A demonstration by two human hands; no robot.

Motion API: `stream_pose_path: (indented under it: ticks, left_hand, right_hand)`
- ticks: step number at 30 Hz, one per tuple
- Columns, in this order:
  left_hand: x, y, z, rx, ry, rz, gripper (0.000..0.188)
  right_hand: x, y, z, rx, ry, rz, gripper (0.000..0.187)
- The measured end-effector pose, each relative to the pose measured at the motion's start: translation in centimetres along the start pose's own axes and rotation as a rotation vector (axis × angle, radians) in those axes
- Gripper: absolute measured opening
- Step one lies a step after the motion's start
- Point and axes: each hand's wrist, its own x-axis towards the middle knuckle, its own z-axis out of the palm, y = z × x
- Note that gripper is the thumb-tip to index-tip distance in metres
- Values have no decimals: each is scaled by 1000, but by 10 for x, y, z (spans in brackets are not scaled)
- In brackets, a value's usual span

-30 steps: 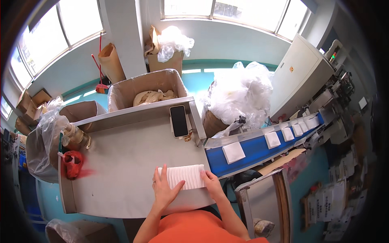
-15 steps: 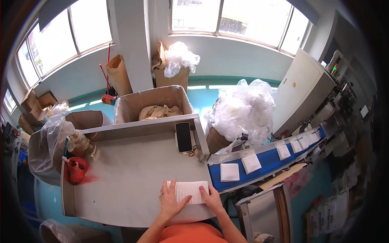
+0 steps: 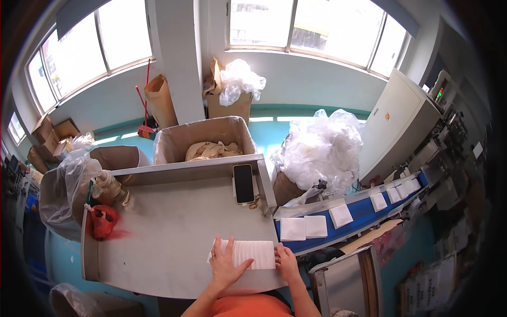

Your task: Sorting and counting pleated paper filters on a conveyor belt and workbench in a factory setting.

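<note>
The row (image 3: 259, 254) of white pads lies on the worktop (image 3: 163, 227), close to the front edge and toward the front right corner. My left hand (image 3: 226, 268) is spread over the left part of the row, with the thumb apart from the fingers and pointing right. My right hand (image 3: 287, 262) is at the right end, its fingers bent; whether they pinch the last pad, I cannot tell.

To hold such a row well, I think I should press gently and equally from both ends, so the pads stay flush and none slips out. They look soft, so too much force could make the middle bulge. The front edge is near, therefore the whole row should rest on the worktop.

Past the right edge, two more pads (image 3: 292, 229) lie next to each other on the blue belt (image 3: 317, 243); my right hand should not knock them. The phone (image 3: 243, 184), near the back right corner, is well apart from the row.
</note>
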Motion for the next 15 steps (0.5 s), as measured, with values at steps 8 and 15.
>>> stream_pose_path:
  ticks: [8,15]
  left_hand:
    - [-3,11,3,76,29,-19,84]
    - [-2,5,2,16,22,-4,82]
  right_hand:
    - [6,42,-6,-464,-311,-521,30]
    - [-9,4,-7,364,-26,118,42]
